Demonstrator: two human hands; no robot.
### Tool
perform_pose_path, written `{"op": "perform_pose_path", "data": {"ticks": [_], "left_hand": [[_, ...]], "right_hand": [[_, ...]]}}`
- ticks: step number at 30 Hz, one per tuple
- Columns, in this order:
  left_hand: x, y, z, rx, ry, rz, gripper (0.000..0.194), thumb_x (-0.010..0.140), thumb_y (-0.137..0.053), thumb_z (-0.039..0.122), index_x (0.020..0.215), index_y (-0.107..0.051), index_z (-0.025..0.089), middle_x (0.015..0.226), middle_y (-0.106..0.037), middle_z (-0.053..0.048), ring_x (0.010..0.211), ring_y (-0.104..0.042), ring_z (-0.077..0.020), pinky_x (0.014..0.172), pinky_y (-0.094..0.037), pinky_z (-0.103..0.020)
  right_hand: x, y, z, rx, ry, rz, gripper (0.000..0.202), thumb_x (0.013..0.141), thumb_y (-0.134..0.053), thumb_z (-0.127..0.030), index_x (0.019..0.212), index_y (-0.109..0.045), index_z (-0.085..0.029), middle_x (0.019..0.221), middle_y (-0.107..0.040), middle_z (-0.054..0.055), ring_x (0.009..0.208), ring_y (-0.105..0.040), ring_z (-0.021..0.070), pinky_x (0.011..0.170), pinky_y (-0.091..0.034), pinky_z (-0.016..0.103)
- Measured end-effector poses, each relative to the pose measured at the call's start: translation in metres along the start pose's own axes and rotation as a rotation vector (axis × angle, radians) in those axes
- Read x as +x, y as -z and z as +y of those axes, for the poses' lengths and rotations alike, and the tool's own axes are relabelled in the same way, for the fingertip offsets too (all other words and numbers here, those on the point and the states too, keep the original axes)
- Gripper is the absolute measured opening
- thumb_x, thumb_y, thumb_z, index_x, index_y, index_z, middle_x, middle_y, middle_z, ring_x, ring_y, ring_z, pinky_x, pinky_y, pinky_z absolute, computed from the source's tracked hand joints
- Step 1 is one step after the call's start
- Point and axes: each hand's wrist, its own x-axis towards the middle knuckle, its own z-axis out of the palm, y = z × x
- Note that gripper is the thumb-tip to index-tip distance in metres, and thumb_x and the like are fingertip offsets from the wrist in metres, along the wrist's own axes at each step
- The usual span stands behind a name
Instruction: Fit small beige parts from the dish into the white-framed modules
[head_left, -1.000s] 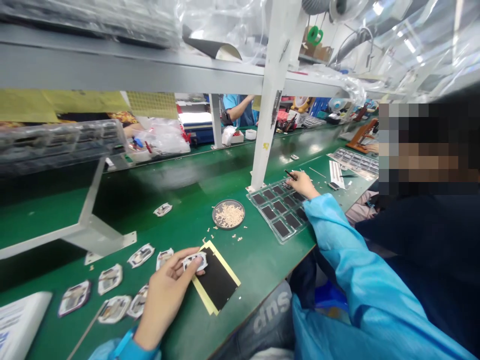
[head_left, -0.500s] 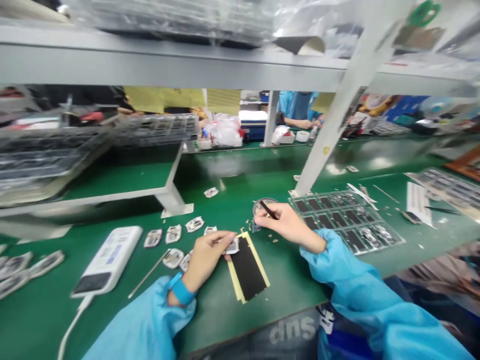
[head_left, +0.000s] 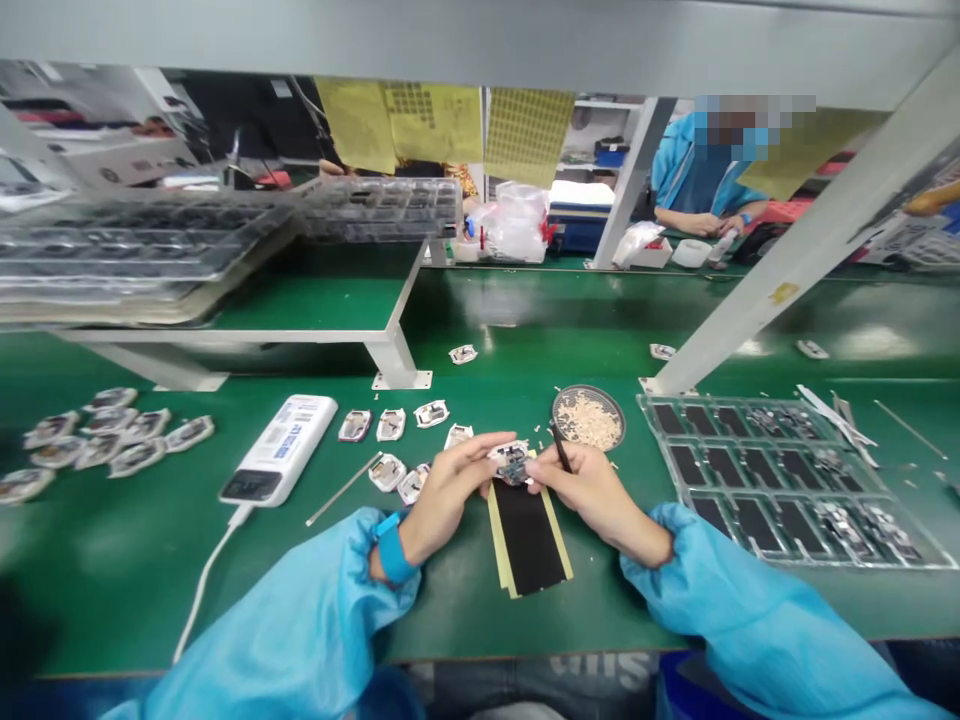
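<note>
My left hand (head_left: 448, 492) pinches the left side of a small white-rimmed part (head_left: 510, 462) with dark electronics inside. My right hand (head_left: 589, 490) has a black pen-like tool (head_left: 560, 449) between its fingers, and its fingertips touch the right side of the same part. Below the part lies a black sheet with yellow edges (head_left: 531, 540) on the green bench. A round dish (head_left: 592, 417) of small beige pieces stands just beyond my right hand. Several similar white-rimmed parts (head_left: 391, 424) lie to the left of my left hand.
A white power bank (head_left: 279, 450) with a cable and a pile of white-rimmed parts (head_left: 137, 456) are at left. A clear compartment tray (head_left: 795, 480) lies at right. Overhead runs a grey shelf beam (head_left: 480, 45); a slanted post (head_left: 795, 250) stands at right. A person sits across the bench.
The view has shifted. My right hand has come left from beside the dish to the part in my left hand, uncovering the dish. The black tool is still in my right hand.
</note>
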Motion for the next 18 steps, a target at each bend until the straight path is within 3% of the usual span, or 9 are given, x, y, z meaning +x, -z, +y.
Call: {"op": "perform_pose_path", "data": {"ticks": [5,8,13,18], "left_hand": [[-0.0042,-0.0060,0.0027,-0.018,-0.007,-0.041,0.045,0.085,-0.068,0.028,0.129,-0.069,0.018,0.107,-0.073,-0.007,0.092,-0.064,-0.0207,0.080,-0.049,-0.029],[-0.0059,-0.0082,0.0053,-0.015,-0.008,-0.040,0.047,0.085,-0.068,0.027,0.131,-0.067,0.018,0.123,-0.071,-0.009,0.109,-0.064,-0.0252,0.093,-0.048,-0.033],[-0.0060,-0.0085,0.0091,-0.008,-0.008,-0.034,0.048,0.085,-0.069,0.029,0.131,-0.067,0.017,0.122,-0.071,-0.009,0.111,-0.065,-0.0269,0.097,-0.049,-0.036],[-0.0055,-0.0091,0.0075,-0.027,0.011,-0.028,0.051,0.083,-0.072,0.030,0.132,-0.066,0.014,0.110,-0.074,-0.010,0.107,-0.066,-0.0266,0.091,-0.051,-0.035]], "right_hand": [[0.0002,-0.0073,0.0011,0.059,-0.032,0.078,0.036,0.082,-0.077,-0.049,0.071,-0.070,-0.015,0.048,-0.051,-0.004,0.040,-0.029,0.0052,0.041,-0.020,0.023],[0.0007,-0.0089,0.0030,0.068,-0.056,0.093,0.038,0.082,-0.077,-0.050,0.068,-0.069,-0.015,0.046,-0.046,-0.005,0.039,-0.025,0.0045,0.040,-0.015,0.023],[0.0003,-0.0088,0.0075,0.129,-0.085,0.086,0.039,0.081,-0.078,-0.051,0.068,-0.067,-0.016,0.058,-0.060,-0.001,0.040,-0.028,0.0041,0.040,-0.016,0.023],[0.0003,-0.0086,0.0076,0.136,-0.094,0.065,0.039,0.080,-0.078,-0.052,0.068,-0.067,-0.016,0.059,-0.061,0.000,0.042,-0.031,0.0053,0.040,-0.019,0.023]]}}
